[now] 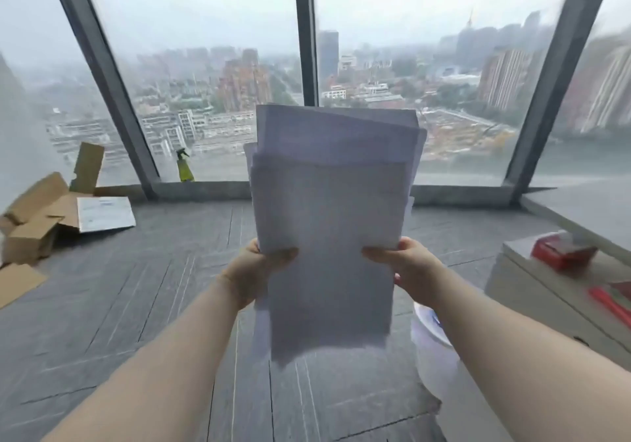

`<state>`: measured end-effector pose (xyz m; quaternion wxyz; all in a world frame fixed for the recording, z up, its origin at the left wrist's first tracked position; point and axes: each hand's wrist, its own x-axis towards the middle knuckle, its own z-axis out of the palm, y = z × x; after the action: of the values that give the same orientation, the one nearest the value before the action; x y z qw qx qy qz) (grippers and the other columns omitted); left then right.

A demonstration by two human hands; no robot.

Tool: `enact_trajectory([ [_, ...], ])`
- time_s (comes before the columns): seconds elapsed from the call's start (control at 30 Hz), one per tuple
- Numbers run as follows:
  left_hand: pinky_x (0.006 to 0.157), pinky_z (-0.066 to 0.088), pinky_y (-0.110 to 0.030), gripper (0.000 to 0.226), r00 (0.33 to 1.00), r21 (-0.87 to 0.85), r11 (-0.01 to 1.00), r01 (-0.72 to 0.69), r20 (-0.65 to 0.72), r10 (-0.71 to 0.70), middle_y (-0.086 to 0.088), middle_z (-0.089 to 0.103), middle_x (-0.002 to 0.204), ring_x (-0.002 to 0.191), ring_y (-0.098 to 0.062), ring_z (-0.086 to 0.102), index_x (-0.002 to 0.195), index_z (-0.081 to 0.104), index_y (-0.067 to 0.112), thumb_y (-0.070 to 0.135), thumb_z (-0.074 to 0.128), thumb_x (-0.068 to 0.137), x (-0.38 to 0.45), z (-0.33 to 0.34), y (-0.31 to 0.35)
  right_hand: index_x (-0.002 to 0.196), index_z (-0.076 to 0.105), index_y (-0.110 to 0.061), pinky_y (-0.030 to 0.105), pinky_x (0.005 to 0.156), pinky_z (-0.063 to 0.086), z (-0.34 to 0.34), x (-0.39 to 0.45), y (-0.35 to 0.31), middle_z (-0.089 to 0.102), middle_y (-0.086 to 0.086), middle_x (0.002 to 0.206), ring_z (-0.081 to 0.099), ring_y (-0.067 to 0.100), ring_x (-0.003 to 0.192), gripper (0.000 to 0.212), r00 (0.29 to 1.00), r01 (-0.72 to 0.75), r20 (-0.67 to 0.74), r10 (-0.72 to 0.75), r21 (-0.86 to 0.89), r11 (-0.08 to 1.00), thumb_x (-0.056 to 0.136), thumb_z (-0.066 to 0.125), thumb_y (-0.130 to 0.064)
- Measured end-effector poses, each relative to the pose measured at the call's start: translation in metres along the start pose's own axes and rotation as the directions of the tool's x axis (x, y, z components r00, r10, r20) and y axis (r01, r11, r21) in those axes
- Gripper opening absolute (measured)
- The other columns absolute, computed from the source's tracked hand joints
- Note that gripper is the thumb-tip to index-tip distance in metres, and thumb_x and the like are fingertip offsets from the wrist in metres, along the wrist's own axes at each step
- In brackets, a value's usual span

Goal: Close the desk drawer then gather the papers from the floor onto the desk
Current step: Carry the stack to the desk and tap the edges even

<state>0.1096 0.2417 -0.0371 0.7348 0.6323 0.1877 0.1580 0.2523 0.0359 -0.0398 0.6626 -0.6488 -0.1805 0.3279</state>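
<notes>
A loose stack of white papers (329, 209) is held up in the air in front of me, its sheets fanned unevenly at the top. My left hand (254, 267) grips the stack's left edge and my right hand (408, 264) grips its right edge, thumbs on the near face. The light desk (532, 291) stands at the right edge of the view, apart from the papers. One more white sheet (432, 325) shows low behind my right forearm, partly hidden. The view is blurred.
Flattened cardboard boxes (37, 212) and a white printed sheet (104, 213) lie on the grey floor at the left. A yellow spray bottle (185, 166) stands by the window. Red objects (561, 252) rest on the desk. Floor-to-ceiling windows close off the far side.
</notes>
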Motion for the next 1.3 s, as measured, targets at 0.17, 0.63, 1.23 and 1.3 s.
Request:
enact_trajectory([
  [0.17, 0.066, 0.06, -0.029, 0.022, 0.975, 0.012, 0.98, -0.199, 0.102, 0.197, 0.001, 0.076, 0.067, 0.061, -0.016, 0.069, 0.074, 0.075, 0.008, -0.006, 0.061, 0.081, -0.04, 0.056, 0.095, 0.11, 0.068, -0.001, 0.024, 0.06, 0.056, -0.018, -0.084, -0.1, 0.071, 0.011, 0.097, 0.069, 0.02, 0.075, 0.029, 0.981, 0.182, -0.062, -0.185, -0.045, 0.982, 0.081, 0.069, 0.0],
  [0.63, 0.076, 0.058, -0.039, 0.011, 0.844, -0.106, 0.934, -0.341, 0.404, 0.354, -0.003, 0.076, 0.074, 0.065, -0.019, 0.071, 0.084, 0.072, 0.005, -0.002, 0.065, 0.08, -0.137, 0.328, 0.212, 0.105, 0.071, -0.01, 0.035, 0.081, 0.058, -0.205, -0.333, -0.232, 0.073, 0.007, 0.102, 0.071, 0.021, 0.085, 0.027, 0.848, 0.372, -0.348, -0.4, -0.147, 0.917, 0.078, 0.075, -0.008],
  [1.23, 0.068, 0.061, -0.028, 0.015, 0.744, -0.106, 0.939, -0.328, 0.583, 0.326, -0.011, 0.074, 0.088, 0.071, -0.016, 0.071, 0.088, 0.072, 0.008, 0.009, 0.077, 0.074, -0.226, 0.597, 0.123, 0.107, 0.073, -0.02, 0.049, 0.101, 0.049, -0.385, -0.53, -0.183, 0.077, 0.0, 0.105, 0.071, 0.023, 0.102, 0.061, 0.544, 0.246, -0.749, -0.378, -0.289, 0.925, 0.051, 0.089, -0.039],
  [1.3, 0.06, 0.058, -0.02, 0.012, 0.758, -0.084, 0.927, -0.367, 0.55, 0.35, -0.002, 0.072, 0.081, 0.063, -0.008, 0.07, 0.083, 0.07, 0.015, 0.009, 0.076, 0.074, -0.225, 0.597, 0.118, 0.107, 0.073, -0.016, 0.046, 0.101, 0.05, -0.385, -0.528, -0.183, 0.077, 0.004, 0.105, 0.07, 0.024, 0.102, 0.047, 0.556, 0.28, -0.734, -0.39, -0.276, 0.919, 0.063, 0.087, -0.025],
])
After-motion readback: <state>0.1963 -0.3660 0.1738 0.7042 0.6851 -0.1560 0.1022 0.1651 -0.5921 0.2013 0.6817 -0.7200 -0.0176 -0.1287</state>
